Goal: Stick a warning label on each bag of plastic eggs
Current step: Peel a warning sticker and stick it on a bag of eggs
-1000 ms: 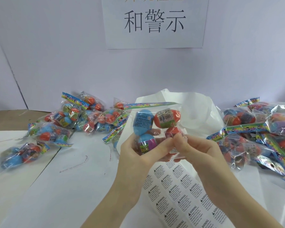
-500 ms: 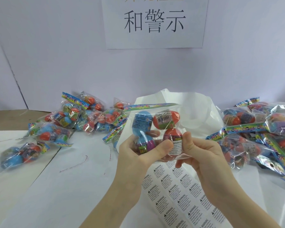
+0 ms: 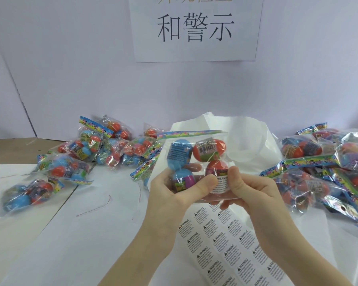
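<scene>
— Holding it up off the worktop (image 3: 74,240) like that, why? The clear plastic bag of coloured plastic eggs (image 3: 196,159) hangs in mid-air between both hands.

— So the film stays taut, I'd judge. The left hand (image 3: 174,195) is curled round the bag's lower left part, thumb across the front over the blue-and-purple egg (image 3: 182,178), fingers behind. That gives a firm backing to press against.

— And the right hand (image 3: 254,195)?

— It grips the lower right corner, thumb on the front just beside the small white rectangular warning label (image 3: 222,184), fingers underneath. The label sits on the bag's front, over the lower red egg (image 3: 216,167), between the two thumbs. It looks stuck down; whether every edge is flat I cannot tell.

— Why is the white sheet of printed warning labels (image 3: 225,244) directly below the hands?

— Shortest reach, probably: peel one, lift, stick. It lies flat on the worktop, text facing up.

— And the two heaps?

— A pile of egg bags at the left (image 3: 87,153) and another pile of egg bags at the right (image 3: 327,168), well apart, with crumpled white plastic sheeting (image 3: 242,129) behind the held bag. One heap is likely finished and the other waiting, though I cannot read labels on them. Keeping them on opposite sides would stop mixing.

— Next?

— Rubbing the label down, then setting this bag aside.
</scene>
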Available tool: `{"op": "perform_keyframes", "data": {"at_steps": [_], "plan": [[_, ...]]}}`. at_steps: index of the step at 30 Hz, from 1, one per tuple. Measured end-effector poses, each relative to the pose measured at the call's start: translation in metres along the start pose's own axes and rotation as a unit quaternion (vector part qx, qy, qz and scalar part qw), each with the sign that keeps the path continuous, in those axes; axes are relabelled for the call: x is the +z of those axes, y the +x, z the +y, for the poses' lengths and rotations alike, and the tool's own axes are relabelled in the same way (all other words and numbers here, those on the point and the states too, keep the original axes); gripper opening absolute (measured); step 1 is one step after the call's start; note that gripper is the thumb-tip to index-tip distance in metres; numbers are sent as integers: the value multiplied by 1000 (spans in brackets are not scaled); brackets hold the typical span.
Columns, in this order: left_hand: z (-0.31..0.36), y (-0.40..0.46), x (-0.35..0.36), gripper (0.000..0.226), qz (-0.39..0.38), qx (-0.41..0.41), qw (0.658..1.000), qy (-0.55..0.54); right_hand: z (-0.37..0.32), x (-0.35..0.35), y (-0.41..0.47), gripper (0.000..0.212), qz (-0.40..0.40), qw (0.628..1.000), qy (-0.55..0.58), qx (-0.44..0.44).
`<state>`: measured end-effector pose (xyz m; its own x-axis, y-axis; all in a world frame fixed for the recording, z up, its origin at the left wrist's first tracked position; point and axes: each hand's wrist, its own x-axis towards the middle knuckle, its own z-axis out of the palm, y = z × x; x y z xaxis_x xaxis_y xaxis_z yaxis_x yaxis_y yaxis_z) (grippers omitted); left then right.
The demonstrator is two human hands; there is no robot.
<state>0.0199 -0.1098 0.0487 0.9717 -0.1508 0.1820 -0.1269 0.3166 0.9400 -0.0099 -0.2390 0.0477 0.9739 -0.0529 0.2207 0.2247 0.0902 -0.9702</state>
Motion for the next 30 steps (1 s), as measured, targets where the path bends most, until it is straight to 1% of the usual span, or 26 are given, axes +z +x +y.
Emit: {"op": "perform_keyframes", "data": {"at_steps": [1, 2, 3, 5, 7, 9, 10, 12, 13, 16, 19, 23, 26, 28, 30], "plan": [[1, 0, 0, 49, -6, 0, 1000, 16, 0, 0, 0, 37, 1, 1000, -1, 7], [1, 0, 0, 49, -16, 2, 999, 38, 0, -1, 1, 32, 3, 1000, 2, 11], [1, 0, 0, 42, -33, 4, 998, 59, -1, -1, 1, 26, 6, 1000, 11, 14], [0, -3, 2, 30, -85, -3, 992, 92, -2, -3, 2, 26, 13, 999, 40, 16], [-2, -5, 2, 31, -129, -9, 985, 110, -2, -5, 3, 31, 23, 998, 56, 23], [-3, -5, 1, 25, -151, -4, 983, 108, -2, -7, 4, 28, 31, 998, 55, 22], [-2, -6, 1, 23, -153, 4, 982, 111, -3, -8, 4, 24, 31, 998, 56, 22], [-2, -5, 1, 38, -143, 29, 982, 120, -4, -10, 4, 27, 25, 998, 47, 25], [-3, -4, 1, 41, -131, 38, 983, 119, -4, -11, 4, 29, 19, 999, 36, 23], [-4, -3, 2, 48, -95, 53, 988, 110, -4, -12, 4, 25, 7, 999, 36, 22], [-9, -2, 1, 51, -85, 68, 987, 118, -3, -13, 4, 23, 3, 999, 46, 19], [-6, -3, 1, 43, -65, 75, 988, 119, -2, -11, 5, 24, 9, 999, 44, 22], [-4, -3, 2, 28, -61, 60, 993, 85, -1, -8, 5, 28, 15, 999, 38, 28], [-4, -2, 2, 25, -64, 52, 994, 68, 0, -8, 5, 29, 19, 999, 36, 31], [-3, -2, 1, 25, -68, 53, 994, 72, 0, -9, 5, 25, 18, 998, 49, 36]]}}
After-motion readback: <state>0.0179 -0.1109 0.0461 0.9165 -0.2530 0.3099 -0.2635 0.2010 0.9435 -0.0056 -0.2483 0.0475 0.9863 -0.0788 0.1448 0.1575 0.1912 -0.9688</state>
